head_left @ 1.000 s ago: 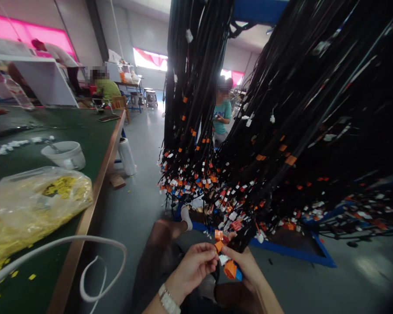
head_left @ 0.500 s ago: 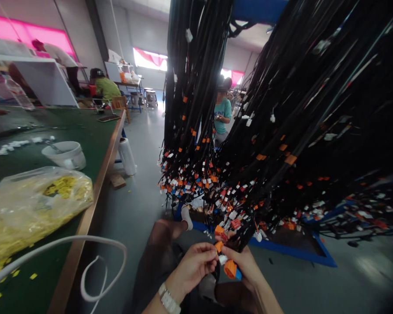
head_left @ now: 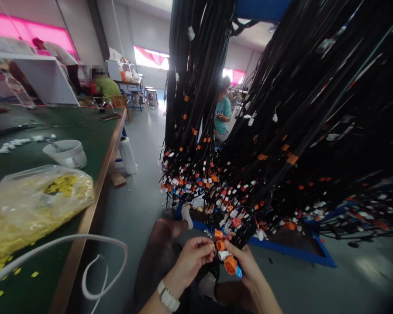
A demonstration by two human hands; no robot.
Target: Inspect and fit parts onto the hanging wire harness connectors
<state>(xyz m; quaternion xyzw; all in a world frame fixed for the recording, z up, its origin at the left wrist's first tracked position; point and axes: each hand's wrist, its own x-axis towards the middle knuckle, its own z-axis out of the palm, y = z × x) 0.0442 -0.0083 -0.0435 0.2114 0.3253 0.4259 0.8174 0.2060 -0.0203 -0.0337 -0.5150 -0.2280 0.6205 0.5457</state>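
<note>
My right hand (head_left: 247, 264) is closed around the end of a black wiring harness. From its fingers stick out a large orange connector (head_left: 230, 264), a blue connector (head_left: 238, 271), a white connector (head_left: 223, 254) and a smaller orange connector (head_left: 220, 245). Just left of that smaller one, my left hand (head_left: 194, 257) pinches a tiny yellow piece (head_left: 213, 246), mostly hidden by the fingertips. A narrow gap separates these fingertips from the connectors. The harness runs up into the hanging black bundles (head_left: 199, 87).
On the green table (head_left: 100, 126) at left lie a bag of yellow pieces (head_left: 29, 209), a white cup (head_left: 65, 155) and a white cable (head_left: 121, 244). A blue frame (head_left: 281, 254) stands under the bundles. A co-worker (head_left: 222, 115) is beyond them; others are far left.
My left fingertips have drawn slightly left, away from the smaller orange connector. That connector has turned, and its open end now shows. My right hand has stayed nearly in place.
</note>
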